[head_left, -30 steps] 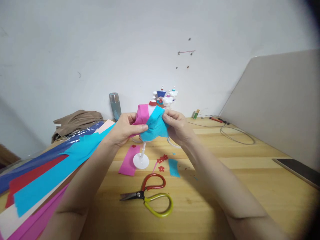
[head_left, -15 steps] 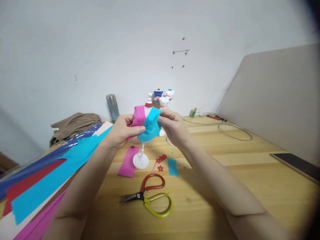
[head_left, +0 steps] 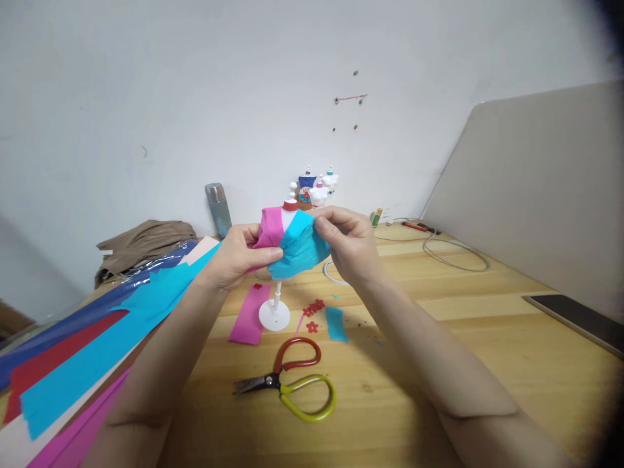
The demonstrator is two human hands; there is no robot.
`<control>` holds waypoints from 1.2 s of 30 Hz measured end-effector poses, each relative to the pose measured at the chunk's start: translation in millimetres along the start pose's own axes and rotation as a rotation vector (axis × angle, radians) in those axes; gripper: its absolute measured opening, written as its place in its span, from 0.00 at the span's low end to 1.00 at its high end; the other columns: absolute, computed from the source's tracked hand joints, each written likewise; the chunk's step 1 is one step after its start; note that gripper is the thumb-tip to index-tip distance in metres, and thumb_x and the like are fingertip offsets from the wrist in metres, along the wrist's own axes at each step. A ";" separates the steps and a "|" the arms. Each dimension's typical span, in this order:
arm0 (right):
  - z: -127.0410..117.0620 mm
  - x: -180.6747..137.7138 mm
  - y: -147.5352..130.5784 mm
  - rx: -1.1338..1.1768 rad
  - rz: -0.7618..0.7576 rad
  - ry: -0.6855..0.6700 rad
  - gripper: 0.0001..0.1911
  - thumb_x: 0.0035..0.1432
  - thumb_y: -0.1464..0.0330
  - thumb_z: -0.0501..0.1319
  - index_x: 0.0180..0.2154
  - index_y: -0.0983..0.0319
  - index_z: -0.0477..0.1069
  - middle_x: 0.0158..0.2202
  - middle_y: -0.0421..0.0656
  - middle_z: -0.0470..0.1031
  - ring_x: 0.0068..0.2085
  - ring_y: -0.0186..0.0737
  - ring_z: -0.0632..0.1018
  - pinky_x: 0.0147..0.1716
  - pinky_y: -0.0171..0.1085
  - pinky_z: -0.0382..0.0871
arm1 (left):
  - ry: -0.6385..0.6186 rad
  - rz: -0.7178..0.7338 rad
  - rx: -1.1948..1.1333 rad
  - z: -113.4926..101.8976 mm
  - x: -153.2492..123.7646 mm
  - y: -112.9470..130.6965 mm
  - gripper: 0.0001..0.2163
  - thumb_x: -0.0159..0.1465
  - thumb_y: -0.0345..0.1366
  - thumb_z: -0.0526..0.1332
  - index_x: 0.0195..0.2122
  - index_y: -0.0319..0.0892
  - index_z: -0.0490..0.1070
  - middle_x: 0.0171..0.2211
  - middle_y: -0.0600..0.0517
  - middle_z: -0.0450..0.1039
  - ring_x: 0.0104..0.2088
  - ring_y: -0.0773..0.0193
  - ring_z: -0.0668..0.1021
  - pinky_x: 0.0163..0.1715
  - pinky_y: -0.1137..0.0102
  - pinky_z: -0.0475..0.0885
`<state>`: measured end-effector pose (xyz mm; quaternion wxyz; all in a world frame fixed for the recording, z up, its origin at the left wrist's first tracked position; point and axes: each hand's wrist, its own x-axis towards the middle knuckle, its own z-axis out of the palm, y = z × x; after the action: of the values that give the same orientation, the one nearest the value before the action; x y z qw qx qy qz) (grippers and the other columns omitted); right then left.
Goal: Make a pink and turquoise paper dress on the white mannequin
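Note:
A small white dress-form mannequin (head_left: 290,220) with a red collar is held up in front of me, its round white base (head_left: 274,315) low over the table. Pink crepe paper (head_left: 272,226) wraps one shoulder, and blue crepe paper (head_left: 299,244) crosses the other. My left hand (head_left: 241,253) grips the wrapped torso from the left, thumb pressed on the front where the papers overlap. Between thumb and fingers, my right hand (head_left: 346,240) pinches the outer edge of the blue paper, pulled out to the right of the torso.
Red-and-yellow-handled scissors (head_left: 287,382) lie in front. Near the stand are a pink strip (head_left: 249,315), red paper flowers (head_left: 312,327) and a blue piece (head_left: 337,324). Long paper sheets (head_left: 97,364) fill the left; a phone (head_left: 575,322) lies right. Dressed mannequins (head_left: 319,195) stand behind.
My right hand has moved right, drawing the blue paper's edge outward so it spreads wider. The left hand has kept its grip on the torso.

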<state>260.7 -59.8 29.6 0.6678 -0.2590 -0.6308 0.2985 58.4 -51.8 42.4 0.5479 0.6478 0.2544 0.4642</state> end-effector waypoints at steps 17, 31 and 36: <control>3.8 4.2 -1.5 0.154 0.216 -0.049 0.17 0.51 0.51 0.70 0.30 0.57 0.78 0.28 0.41 0.78 0.32 0.43 0.79 0.32 0.41 0.74 | 0.032 0.005 -0.043 0.8 1.3 -0.5 0.16 0.43 0.36 0.80 0.32 0.37 0.83 0.29 0.49 0.82 0.28 0.63 0.81 0.33 0.70 0.78; 6.0 -5.3 -0.5 -0.615 -0.446 0.190 0.07 0.59 0.63 0.66 0.40 0.54 0.77 0.36 0.44 0.78 0.42 0.49 0.76 0.45 0.50 0.71 | 0.193 0.057 -0.195 9.5 2.5 5.6 0.18 0.42 0.36 0.81 0.33 0.37 0.81 0.31 0.48 0.84 0.32 0.58 0.84 0.40 0.65 0.81; 8.8 -7.7 4.1 -0.761 -0.563 0.190 0.08 0.63 0.67 0.62 0.43 0.54 0.77 0.31 0.43 0.74 0.37 0.47 0.75 0.43 0.49 0.68 | 0.216 0.062 -0.193 12.4 1.8 4.8 0.18 0.43 0.38 0.81 0.33 0.37 0.81 0.30 0.48 0.84 0.30 0.60 0.83 0.38 0.66 0.80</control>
<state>251.4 -62.8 21.9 0.6351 -0.3301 -0.6771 -0.1709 69.3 -57.4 48.0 0.5624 0.5458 0.2459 0.5704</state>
